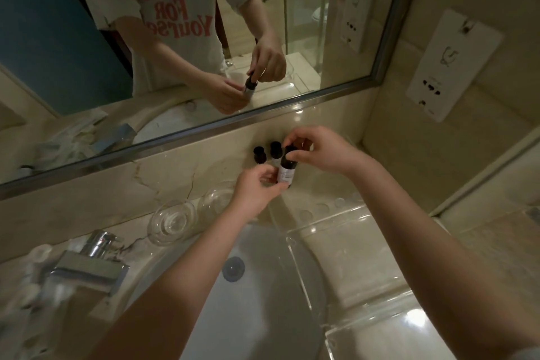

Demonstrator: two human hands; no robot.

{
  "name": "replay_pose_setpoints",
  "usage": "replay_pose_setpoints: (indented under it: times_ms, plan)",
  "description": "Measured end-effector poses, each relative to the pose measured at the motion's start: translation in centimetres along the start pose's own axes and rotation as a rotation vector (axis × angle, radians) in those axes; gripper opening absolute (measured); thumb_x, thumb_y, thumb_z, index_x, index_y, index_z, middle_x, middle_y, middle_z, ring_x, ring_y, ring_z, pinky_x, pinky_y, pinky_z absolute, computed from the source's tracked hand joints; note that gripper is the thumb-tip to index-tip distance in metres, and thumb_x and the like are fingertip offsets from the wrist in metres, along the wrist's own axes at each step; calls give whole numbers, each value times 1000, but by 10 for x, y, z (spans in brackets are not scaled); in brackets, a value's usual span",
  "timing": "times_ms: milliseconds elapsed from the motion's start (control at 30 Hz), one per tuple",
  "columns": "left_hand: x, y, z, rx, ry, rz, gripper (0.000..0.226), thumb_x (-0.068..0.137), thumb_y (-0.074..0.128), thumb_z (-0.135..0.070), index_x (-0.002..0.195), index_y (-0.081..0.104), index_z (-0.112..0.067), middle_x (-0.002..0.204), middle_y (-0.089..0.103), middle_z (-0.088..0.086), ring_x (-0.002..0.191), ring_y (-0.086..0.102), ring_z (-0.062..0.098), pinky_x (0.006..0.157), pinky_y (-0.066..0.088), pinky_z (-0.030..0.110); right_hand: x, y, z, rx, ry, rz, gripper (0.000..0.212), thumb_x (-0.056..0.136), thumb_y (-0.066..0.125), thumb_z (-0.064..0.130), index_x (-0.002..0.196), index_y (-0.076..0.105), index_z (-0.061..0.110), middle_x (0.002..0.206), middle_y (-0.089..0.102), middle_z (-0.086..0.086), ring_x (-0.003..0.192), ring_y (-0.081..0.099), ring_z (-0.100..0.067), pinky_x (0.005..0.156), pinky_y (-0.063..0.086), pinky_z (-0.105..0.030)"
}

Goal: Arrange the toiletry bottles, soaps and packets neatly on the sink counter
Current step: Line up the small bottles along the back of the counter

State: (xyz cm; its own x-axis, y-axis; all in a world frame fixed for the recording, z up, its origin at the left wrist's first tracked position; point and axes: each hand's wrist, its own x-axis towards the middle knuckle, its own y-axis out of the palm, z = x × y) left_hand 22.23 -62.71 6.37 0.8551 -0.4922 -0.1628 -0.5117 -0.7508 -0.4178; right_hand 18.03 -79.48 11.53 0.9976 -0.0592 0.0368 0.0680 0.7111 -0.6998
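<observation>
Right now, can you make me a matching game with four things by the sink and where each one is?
Things:
1. held bottle
2. glass dish
3. faucet
4. drain plug

Places:
A. on the counter, left of the basin
B. in both hands
C. in the bottom of the basin
D. on the counter below the mirror

Pairs: 1-B, 2-D, 3-A, 4-C

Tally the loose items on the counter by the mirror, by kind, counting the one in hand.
Dark-capped toiletry bottles: 3 (held, two standing behind)
Clear glass dishes: 2
Clear acrylic tray: 1
Total: 6
</observation>
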Motion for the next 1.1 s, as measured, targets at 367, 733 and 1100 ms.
replay_pose_setpoints:
  times_ms: [367, 733, 1100]
  plan:
    - [42, -16, -3, 629, 172, -207, 35, 87, 60, -19, 122, 61, -11, 122, 57, 9, 112, 53, 28, 93, 43, 35, 25, -15, -64, -320, 161, -141, 20, 85, 63, 18, 105, 63, 19, 93, 53, 3, 86, 56, -20, 78, 49, -36]
    - [62, -25, 8, 831, 186, -111, 32, 91, 53, -19, 120, 62, -9, 129, 54, 10, 117, 51, 29, 95, 45, 40, 49, 0, -82, -416, 131, -91, 18, 83, 61, 17, 100, 65, 17, 106, 63, -4, 96, 59, -26, 77, 51, -38]
    - [65, -24, 8, 800, 173, -94, 28, 90, 54, -16, 114, 66, -10, 114, 59, 12, 104, 58, 32, 85, 50, 42, 51, 3, -81, -345, 130, -94, 20, 79, 64, 13, 98, 66, 21, 101, 68, -3, 94, 61, -25, 79, 52, -38]
